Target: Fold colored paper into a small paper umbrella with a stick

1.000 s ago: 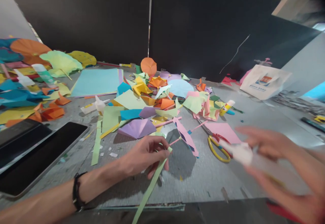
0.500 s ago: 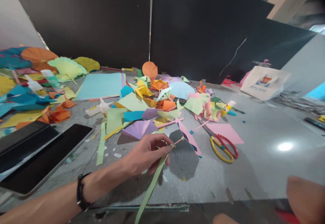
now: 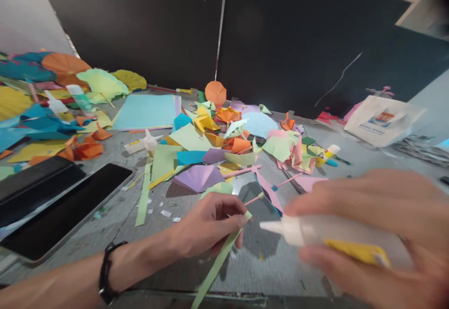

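I'm watching the left hand pinching a green paper strip and pink stick, while the right hand is gripping a white glue bottle at lower right.

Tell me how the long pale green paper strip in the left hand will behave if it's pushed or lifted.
The pale green paper strip is probably very light and fairly floppy, as it looks like a thin single layer, though it extends quite straight from the left hand. Pushed endwise, it would likely buckle. Being flat, it shouldn't roll, but it may slide on the grey tabletop.
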`<move>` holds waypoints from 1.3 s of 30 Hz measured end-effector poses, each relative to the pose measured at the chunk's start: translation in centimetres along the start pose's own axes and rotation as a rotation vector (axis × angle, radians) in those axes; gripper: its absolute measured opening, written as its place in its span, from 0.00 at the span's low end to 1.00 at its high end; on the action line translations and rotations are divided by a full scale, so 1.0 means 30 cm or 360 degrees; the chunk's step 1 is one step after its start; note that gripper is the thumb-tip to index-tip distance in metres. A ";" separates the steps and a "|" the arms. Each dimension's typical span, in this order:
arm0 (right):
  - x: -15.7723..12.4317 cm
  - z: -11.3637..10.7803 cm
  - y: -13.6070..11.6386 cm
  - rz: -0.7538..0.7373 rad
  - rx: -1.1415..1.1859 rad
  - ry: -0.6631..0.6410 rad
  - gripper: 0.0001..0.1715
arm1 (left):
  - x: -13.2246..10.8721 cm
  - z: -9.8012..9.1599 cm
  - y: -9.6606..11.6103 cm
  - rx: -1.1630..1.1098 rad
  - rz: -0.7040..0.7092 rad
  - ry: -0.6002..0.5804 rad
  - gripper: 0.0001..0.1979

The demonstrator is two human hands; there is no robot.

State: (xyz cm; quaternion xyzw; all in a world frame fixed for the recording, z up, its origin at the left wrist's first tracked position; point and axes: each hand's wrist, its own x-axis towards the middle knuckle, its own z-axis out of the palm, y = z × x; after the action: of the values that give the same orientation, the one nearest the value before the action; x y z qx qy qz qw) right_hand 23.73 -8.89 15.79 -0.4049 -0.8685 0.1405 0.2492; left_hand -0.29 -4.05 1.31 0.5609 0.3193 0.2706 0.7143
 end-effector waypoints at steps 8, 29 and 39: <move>0.232 0.058 0.064 -0.0184 0.0285 -0.0087 0.15 | 0.005 -0.015 0.005 -0.0225 -0.0102 0.0002 0.17; 0.293 0.200 0.107 -0.0161 0.0182 -0.0113 0.09 | 0.002 -0.056 -0.002 -0.0441 0.0062 0.0054 0.18; 0.274 0.147 0.116 -0.0417 0.0021 -0.0392 0.12 | 0.006 -0.045 0.012 -0.0248 0.0056 0.0124 0.31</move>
State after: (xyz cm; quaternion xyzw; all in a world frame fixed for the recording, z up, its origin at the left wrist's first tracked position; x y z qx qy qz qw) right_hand 19.01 -0.52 13.16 -0.2663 -0.9369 0.1609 0.1597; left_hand -1.19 -2.98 1.40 0.4983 0.3150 0.3288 0.7379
